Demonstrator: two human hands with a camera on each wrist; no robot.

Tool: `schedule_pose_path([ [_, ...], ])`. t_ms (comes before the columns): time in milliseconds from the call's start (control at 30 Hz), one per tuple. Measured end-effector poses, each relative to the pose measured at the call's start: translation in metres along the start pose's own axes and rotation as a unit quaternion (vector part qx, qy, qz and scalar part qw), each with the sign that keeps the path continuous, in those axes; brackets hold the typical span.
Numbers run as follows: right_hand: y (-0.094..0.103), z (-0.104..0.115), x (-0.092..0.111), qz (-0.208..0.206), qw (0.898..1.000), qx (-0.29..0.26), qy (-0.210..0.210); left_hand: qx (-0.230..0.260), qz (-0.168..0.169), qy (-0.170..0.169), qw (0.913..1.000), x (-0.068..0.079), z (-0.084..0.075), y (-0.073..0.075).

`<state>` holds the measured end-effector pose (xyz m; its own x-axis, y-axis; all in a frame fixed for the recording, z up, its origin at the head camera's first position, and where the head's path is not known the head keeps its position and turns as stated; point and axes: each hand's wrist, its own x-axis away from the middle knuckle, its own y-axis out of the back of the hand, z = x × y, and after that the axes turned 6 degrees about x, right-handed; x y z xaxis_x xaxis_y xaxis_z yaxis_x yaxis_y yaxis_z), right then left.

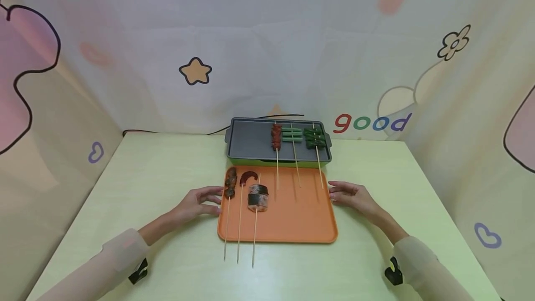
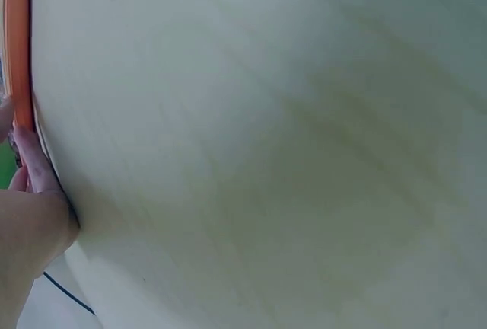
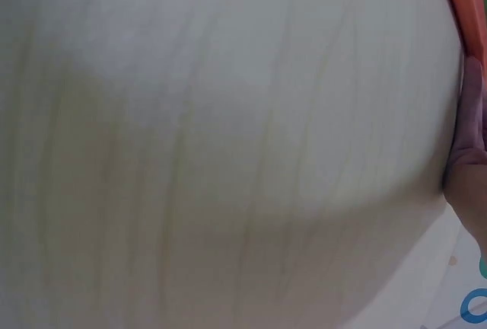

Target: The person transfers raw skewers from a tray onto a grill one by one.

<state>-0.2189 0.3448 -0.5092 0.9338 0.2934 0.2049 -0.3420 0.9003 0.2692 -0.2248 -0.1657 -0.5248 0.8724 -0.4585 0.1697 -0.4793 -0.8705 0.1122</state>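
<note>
An orange tray [image 1: 296, 222] lies on the table, its left rim touched by my left hand [image 1: 200, 202] and its right rim by my right hand [image 1: 353, 198]. Fingers of both hands look loosely extended. On the tray's left side lie a brown meat skewer [image 1: 230, 182], a skewer with a dark red curved piece [image 1: 248, 177] and a skewer with a pale, dark-banded piece [image 1: 257, 197]; their sticks overhang the front rim. The left wrist view catches the left hand [image 2: 38, 215] against the tray [image 2: 17, 39]; the right wrist view shows the right hand [image 3: 470, 127] beside the tray [image 3: 464, 1].
Behind the tray stands a grey-topped grill pan [image 1: 251, 138] with a green base. It bears a red meat skewer [image 1: 276, 136], a green bean skewer [image 1: 292, 134] and a leafy green skewer [image 1: 314, 138], sticks reaching over the tray. A black cable [image 1: 217, 130] runs behind.
</note>
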Motion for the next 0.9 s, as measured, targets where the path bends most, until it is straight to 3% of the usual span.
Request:
schedule_pose_path([
  [67, -0.001, -0.001, -0.001, -0.008, 1.0, 0.029, 0.005, -0.002, 0.001, 0.001, 1.0, 0.0, -0.001, 0.0],
  [233, -0.004, 0.0, 0.001, -0.004, 0.999, 0.043, 0.003, 0.026, 0.019, 0.01, 0.9994, 0.003, -0.003, 0.002],
  [400, -0.003, -0.002, -0.001, 0.009, 0.999, 0.042, -0.01, 0.069, 0.014, 0.041, 0.9967, 0.021, -0.007, 0.004],
  [500, -0.002, -0.002, -0.003, 0.012, 0.999, 0.04, -0.015, 0.076, 0.009, 0.064, 0.995, 0.038, -0.012, -0.001],
  [633, -0.003, 0.001, -0.002, 0.008, 0.999, 0.035, -0.022, 0.093, 0.036, 0.087, 0.9912, 0.056, -0.014, -0.011],
  [900, -0.005, 0.005, 0.001, 0.011, 0.999, 0.038, -0.022, 0.127, 0.042, 0.103, 0.9856, 0.071, -0.011, -0.03],
])
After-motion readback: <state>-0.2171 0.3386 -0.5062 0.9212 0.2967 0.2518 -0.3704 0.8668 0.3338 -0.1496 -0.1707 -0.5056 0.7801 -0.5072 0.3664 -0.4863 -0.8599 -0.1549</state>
